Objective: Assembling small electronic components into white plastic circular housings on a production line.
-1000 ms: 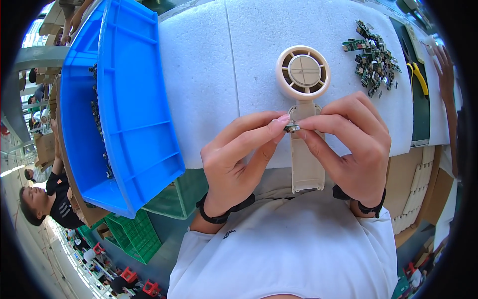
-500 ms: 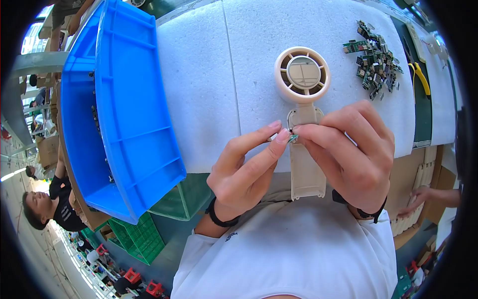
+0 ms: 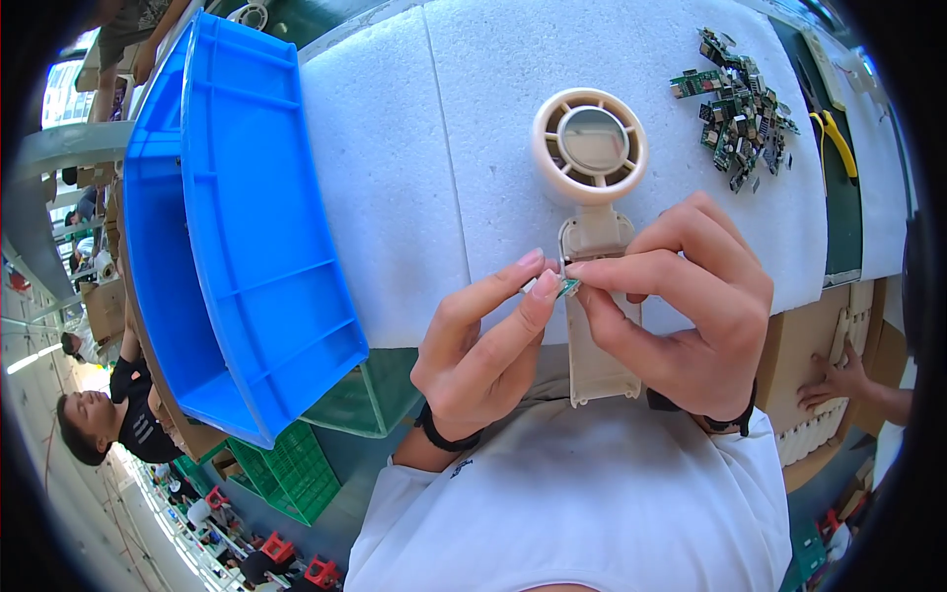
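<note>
Both hands, the left hand (image 3: 473,355) and right hand (image 3: 691,316), have shifted slightly nearer along the cream plastic handheld fan (image 3: 595,247), still pinching the small green circuit board (image 3: 566,287).

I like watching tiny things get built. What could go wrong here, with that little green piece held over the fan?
1. The small green circuit board is pinched only by fingertips of the left hand and right hand; it might slip and drop.
2. The cream fan shell lies loose on the white foam mat, its handle past the edge, so a nudge could shift it.
3. Pressing hard could perhaps bend the board.
</note>
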Available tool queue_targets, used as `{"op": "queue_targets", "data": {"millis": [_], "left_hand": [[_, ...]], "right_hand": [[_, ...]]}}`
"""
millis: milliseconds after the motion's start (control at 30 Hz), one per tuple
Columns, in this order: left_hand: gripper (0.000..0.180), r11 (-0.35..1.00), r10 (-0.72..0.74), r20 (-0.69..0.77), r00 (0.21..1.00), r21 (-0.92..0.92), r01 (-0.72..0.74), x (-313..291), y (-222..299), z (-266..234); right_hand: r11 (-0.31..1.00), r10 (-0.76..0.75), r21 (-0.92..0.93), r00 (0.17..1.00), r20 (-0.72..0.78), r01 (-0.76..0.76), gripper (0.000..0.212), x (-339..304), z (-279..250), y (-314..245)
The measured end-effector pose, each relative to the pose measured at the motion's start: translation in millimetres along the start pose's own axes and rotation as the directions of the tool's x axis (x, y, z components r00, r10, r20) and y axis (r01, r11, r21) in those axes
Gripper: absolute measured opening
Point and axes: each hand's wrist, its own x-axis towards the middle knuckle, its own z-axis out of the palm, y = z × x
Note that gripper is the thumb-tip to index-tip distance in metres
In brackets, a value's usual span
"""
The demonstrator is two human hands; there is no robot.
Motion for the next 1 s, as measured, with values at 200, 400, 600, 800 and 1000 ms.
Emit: {"op": "queue_targets", "data": {"millis": [200,400,600,800,1000], "left_hand": [[0.041,0.999,-0.027,-0.067,0.997,0.025,0.029,-5,3,7],[0.041,0.996,0.012,-0.052,0.999,0.085,-0.008,-8,5,6],[0.039,0.987,0.074,-0.03,0.997,0.144,-0.068,-10,4,7],[0.039,0.987,0.087,-0.028,0.996,0.138,-0.082,-8,0,11],[0.035,0.988,0.034,0.043,0.999,0.151,-0.04,2,0,5]], "right_hand": [[0.959,0.2,0.223,0.976,-0.085,-0.177,0.025,-11,17,-5],[0.951,0.236,0.229,0.967,-0.1,-0.208,0.024,-14,24,-11],[0.978,0.126,0.183,0.985,-0.115,-0.104,0.027,-15,27,-7],[0.989,0.105,0.116,0.99,-0.098,-0.094,0.031,-14,24,-5],[0.998,0.063,0.022,0.994,0.087,-0.065,0.037,3,-3,1]]}}
